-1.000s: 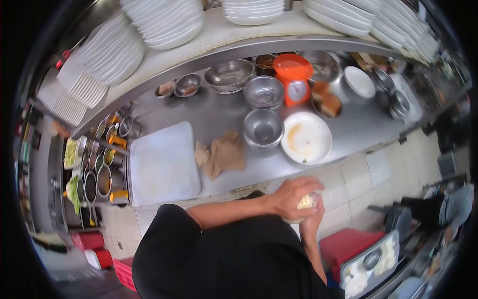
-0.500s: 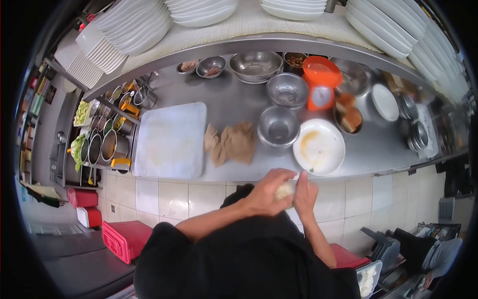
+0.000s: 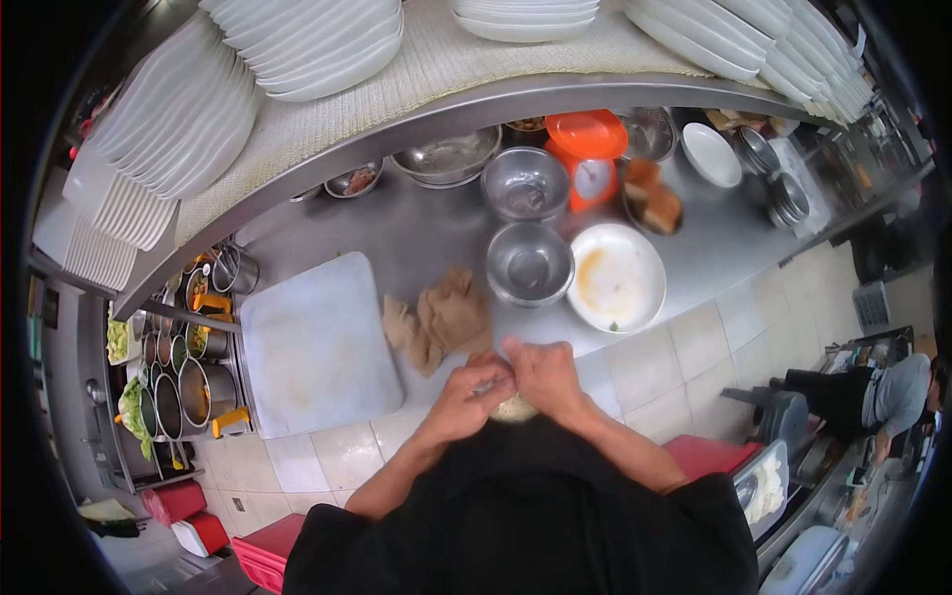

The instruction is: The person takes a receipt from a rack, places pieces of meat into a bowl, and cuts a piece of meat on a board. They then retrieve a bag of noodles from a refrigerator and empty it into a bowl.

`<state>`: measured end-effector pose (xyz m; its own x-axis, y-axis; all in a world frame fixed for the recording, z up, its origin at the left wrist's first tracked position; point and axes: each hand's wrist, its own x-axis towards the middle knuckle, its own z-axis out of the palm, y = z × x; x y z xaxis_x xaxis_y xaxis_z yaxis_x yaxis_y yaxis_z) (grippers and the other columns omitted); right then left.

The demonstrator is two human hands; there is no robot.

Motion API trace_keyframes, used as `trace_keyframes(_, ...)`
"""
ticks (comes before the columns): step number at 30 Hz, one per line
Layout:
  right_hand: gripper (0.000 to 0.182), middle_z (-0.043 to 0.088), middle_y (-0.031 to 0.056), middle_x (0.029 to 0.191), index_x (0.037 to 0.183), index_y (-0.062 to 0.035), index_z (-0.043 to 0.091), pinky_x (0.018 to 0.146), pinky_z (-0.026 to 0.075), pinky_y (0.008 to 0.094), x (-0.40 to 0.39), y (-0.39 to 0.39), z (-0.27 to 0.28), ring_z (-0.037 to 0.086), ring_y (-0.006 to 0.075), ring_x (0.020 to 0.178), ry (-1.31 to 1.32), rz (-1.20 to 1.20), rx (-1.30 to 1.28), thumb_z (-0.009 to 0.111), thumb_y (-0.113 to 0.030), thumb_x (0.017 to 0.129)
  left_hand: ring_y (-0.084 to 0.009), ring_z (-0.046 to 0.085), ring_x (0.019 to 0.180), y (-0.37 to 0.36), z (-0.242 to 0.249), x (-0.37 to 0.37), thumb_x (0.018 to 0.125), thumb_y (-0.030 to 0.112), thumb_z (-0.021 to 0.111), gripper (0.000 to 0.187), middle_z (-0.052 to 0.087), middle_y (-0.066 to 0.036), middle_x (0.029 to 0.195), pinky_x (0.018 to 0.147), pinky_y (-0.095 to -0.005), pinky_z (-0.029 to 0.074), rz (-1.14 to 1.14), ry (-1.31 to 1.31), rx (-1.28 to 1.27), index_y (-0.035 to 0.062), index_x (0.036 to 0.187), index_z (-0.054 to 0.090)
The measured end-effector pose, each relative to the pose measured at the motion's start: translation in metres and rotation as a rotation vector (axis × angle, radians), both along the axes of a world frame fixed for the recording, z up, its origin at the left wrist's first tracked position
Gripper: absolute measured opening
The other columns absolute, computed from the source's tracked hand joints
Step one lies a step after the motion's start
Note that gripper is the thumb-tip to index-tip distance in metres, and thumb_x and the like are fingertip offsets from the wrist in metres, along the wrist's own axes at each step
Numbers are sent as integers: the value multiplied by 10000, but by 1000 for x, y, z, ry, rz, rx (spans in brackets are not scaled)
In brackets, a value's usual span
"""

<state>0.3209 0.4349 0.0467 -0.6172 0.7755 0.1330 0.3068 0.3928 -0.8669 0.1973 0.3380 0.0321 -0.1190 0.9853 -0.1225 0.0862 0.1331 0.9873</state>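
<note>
In front of my chest, at the counter's near edge, hangs a pale, grainy lump [image 3: 514,409] in what looks like a clear plastic bag. My left hand [image 3: 468,397] is closed, its fingers curled and pinching just above the lump. Beside it, my right hand [image 3: 547,379] is also closed, with its fingertips close to those of the left. The fingers hide most of the bag's top. Just beyond them lies a crumpled brown cloth [image 3: 451,315]. A white plate [image 3: 635,283] with a yellow-brown smear is to the right.
A white cutting board [image 3: 317,347] lies to the left. Metal bowls [image 3: 529,263], an orange scale [image 3: 585,149] and bread-like pieces [image 3: 656,203] stand farther back. Stacked white dishes [image 3: 317,45] fill the overhead shelf [image 3: 436,84]. A person [image 3: 888,392] is at the far right.
My hands have come together above the pale lump, which was between them before and now hangs lower. The view has turned and shifted, so the counter appears tilted.
</note>
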Motion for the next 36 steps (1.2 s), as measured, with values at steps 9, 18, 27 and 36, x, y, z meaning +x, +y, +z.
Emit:
trace_keyframes(9,276,584,122,568,750,10,654,466,405,356,-21,4,-9,547,224,476,174,277,-178,610,-215,902,-112,386,716,-19,0,-43,800,57,657,257,426,12,768,648,-278,311,-118,-481,-153,55,638,457)
trace_keyframes(18,309,477,30,731,624,-51,508,607,335,271,-16,75,7,445,134,673,431,612,-465,764,-167,752,-121,411,704,51,1,-50,709,42,672,304,454,-20,731,631,-273,319,-18,-564,188,86,622,384)
trace_keyframes(27,445,438,-48,568,528,-123,353,514,278,222,-28,131,-40,355,45,547,516,-63,-770,701,-70,801,-44,398,513,141,-37,-34,707,-12,665,311,446,30,574,464,-237,303,409,-490,122,103,561,415)
trace_keyframes(36,255,529,-44,734,790,-96,518,619,382,200,-1,196,-68,486,38,684,348,297,-826,764,-60,734,-66,491,525,175,-60,-29,755,-17,661,291,533,8,593,495,-231,399,641,-577,-97,109,582,464)
